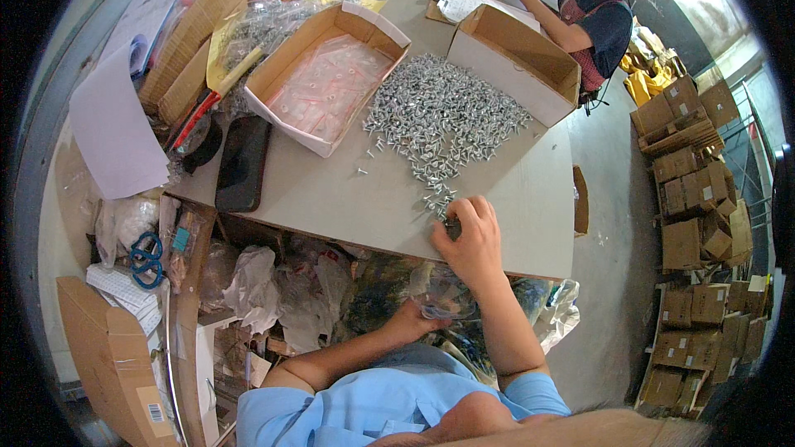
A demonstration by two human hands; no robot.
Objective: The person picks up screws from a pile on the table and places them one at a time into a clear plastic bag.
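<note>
A large heap of small silver screws (443, 116) lies spread on the grey table (331, 199). My right hand (470, 240) rests at the table's near edge, fingers curled over a few screws at the tail of the heap. Below the table edge, my left hand (411, 320) grips a small clear plastic bag (447, 298). An open cardboard box (327, 74) holding clear plastic bags sits to the left of the heap.
An empty cardboard box (517, 62) stands behind the screws. A black phone (243, 163) lies at the table's left. Blue scissors (146, 258), papers and crumpled bags clutter the lower left. Another person (584, 8) works at the far end. Stacked cartons (700, 223) line the right floor.
</note>
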